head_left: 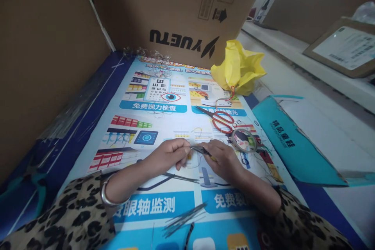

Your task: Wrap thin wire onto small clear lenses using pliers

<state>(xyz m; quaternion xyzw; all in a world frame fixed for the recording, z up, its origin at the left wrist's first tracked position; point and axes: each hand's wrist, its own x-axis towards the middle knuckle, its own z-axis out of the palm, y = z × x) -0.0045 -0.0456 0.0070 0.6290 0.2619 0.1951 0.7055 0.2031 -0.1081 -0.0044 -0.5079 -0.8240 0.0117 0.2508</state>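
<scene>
So my left hand [172,155] had thumb and index pinched together right at the tips of a slim, dark metal plier-like tool [199,149]; couldn't tell what, if anything, was between them. My right hand [224,161] was closed around its grip, so the tool sat between both hands, pointing left. IMO the trick was light pressure, steady wrists and skin clear of the tips. Thin dark wire-like strands [184,218] lay nearer me, red-handled metal scissors [222,120] beyond my hands.
</scene>
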